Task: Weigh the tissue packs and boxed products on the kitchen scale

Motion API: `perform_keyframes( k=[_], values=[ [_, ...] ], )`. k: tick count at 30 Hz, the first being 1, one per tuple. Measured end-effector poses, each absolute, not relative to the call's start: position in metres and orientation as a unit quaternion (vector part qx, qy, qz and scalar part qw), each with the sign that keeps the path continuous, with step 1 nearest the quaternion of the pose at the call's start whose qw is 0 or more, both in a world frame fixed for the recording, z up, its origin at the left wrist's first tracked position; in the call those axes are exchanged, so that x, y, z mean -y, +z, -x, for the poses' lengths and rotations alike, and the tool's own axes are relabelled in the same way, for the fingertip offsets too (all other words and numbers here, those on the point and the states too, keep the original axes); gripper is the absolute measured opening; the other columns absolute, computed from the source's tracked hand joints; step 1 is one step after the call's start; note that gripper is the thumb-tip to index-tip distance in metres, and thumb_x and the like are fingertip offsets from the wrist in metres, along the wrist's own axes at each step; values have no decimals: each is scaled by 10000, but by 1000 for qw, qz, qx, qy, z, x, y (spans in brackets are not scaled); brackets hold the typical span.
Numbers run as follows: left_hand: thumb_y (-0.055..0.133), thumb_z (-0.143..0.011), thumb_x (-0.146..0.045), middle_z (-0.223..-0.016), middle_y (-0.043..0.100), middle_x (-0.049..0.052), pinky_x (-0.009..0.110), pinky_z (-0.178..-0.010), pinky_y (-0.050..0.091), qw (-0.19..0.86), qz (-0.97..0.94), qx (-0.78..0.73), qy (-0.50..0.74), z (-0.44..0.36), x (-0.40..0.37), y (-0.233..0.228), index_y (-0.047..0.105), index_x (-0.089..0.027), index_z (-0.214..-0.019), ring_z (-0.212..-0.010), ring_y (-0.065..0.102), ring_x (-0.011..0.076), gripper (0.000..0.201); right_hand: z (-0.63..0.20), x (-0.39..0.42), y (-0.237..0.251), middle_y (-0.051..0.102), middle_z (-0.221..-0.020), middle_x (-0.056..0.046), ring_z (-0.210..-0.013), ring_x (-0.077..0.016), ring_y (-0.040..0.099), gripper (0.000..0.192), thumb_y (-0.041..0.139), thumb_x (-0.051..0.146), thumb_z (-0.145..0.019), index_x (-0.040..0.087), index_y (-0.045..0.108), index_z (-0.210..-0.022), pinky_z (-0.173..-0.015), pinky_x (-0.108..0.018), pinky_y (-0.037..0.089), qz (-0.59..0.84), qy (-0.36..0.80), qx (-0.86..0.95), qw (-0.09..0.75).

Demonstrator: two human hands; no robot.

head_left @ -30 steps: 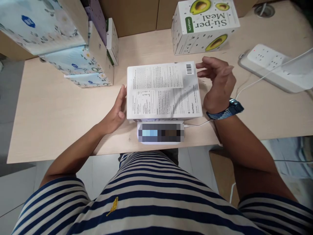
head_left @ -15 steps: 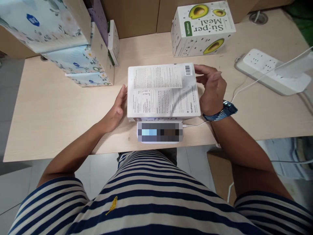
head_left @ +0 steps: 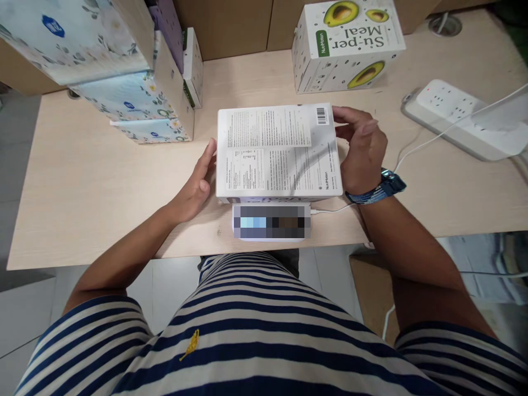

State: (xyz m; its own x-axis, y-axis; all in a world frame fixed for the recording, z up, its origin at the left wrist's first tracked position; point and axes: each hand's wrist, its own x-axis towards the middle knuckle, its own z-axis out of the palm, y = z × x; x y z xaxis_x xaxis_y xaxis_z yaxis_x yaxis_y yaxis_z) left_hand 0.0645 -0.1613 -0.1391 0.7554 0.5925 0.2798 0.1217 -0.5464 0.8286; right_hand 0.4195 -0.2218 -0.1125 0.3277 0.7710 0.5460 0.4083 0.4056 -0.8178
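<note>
White cardboard printed with small black text forms the upper face of the flat box (head_left: 279, 151), which lies on a white scale (head_left: 271, 221) at the near edge of the bench (head_left: 94, 187). The scale's display is blurred and cannot be read. A barcode is seen at the box's far right corner.

The left hand (head_left: 197, 181) is laid against the box's left side, palm turned toward it, with the fingers stretched along the edge and the thumb tucked near the lower corner. The right hand (head_left: 363, 151) is curved around the box's right side, fingers bent at the far right corner and the palm close to the side wall; whether the palm presses the cardboard cannot be told. The box is thus bracketed between both hands, neither closed fully around it. A blue watch (head_left: 388, 184) is worn on the right wrist.

A thin white cable (head_left: 330, 210) runs from the scale's right side under the right wrist. Farther back on the bench, a second box (head_left: 348, 47) with avocado pictures and "Su·per Meal" lettering stands well apart from the flat box. At the far left, floral tissue boxes (head_left: 124, 93) are stacked. A white power strip (head_left: 457, 115) lies at the right with a cable across it.
</note>
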Motion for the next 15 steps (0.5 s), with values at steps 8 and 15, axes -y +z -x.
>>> perform_keyframes(
  k=[8,15],
  values=[
    [263,-812,-1105,-1815,-391,-239,816,-1364,199,205,-883,-236,349,-55,159,-149,-100,-687,-1706,-1753,-126,565,1052,-420,222,-112,840,-1227,-139,-1134,-297,799,784,395,875,-1036,251,845,-1191,-908,-463,651,537,138,567,610],
    [81,-929,-990,-1839,-278,-269,771,-1357,275,201,-888,-218,351,-63,168,-138,264,-689,-1671,-1738,164,533,822,-419,223,-112,849,-1232,-141,-1130,-291,807,729,433,820,-1062,245,858,-1206,-880,-443,655,522,137,573,617]
  ],
)
